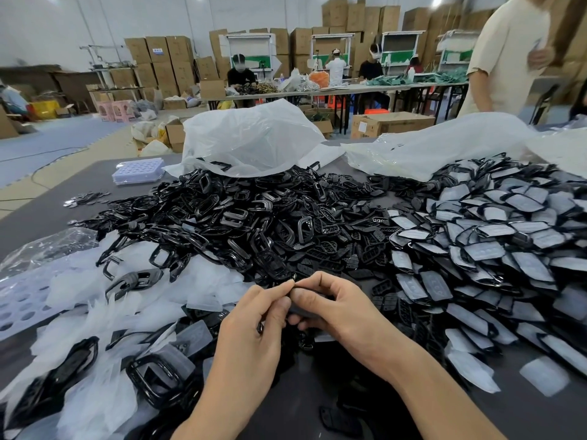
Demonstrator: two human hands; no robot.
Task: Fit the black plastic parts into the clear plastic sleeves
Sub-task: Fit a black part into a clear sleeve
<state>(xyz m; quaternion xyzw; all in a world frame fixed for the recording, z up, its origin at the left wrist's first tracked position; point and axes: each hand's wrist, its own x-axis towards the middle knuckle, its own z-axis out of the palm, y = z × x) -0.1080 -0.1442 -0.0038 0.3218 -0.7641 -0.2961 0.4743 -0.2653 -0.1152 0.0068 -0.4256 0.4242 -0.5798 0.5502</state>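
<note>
My left hand point(254, 325) and my right hand point(336, 309) meet above the near middle of the dark table point(44, 217). Both pinch one small black plastic part point(301, 308), mostly hidden by my fingers; whether a sleeve is on it I cannot tell. A big heap of loose black parts point(254, 223) lies just beyond my hands. Empty clear plastic sleeves point(95, 300) are spread at the left. Black parts inside sleeves point(495, 249) are heaped at the right.
Two large white plastic bags point(251, 138) point(438, 147) lie at the table's far side. A clear blister tray point(138, 171) sits far left, another point(19, 306) at the left edge. A person point(505, 55) stands at the far right; others sit at tables behind.
</note>
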